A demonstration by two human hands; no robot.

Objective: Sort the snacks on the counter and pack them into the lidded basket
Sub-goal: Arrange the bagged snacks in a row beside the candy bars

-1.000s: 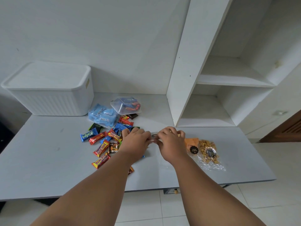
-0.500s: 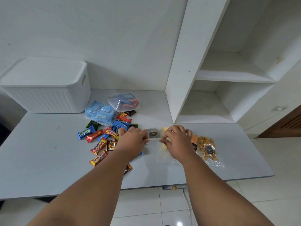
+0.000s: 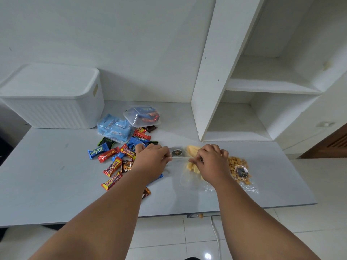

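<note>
Check the spread of your hands. One second ago they met at the middle of the top strip (image 3: 179, 157) of the chip bag (image 3: 191, 167). Now your left hand (image 3: 150, 162) and right hand (image 3: 210, 162) are apart, with the strip stretched flat between them. Each hand pinches the strip, fingers curled on the plastic.

The dark round sticker (image 3: 176, 152) shows just beyond the strip. The chip bag lies flat on the counter (image 3: 47, 184), well to the right of the lidded basket (image 3: 54, 109) and nearer the front edge. The loose wrapped bars (image 3: 112, 167) lie between the basket and the bag. The cube-snack bag (image 3: 237, 166) lies just past the chip bag, on the side away from the basket.

The spread suggests the seal is being pressed shut along its length. Treat the bag as nearly ready for packing. The basket's lid (image 3: 48, 81) is on, so remove it before you load anything.
</note>
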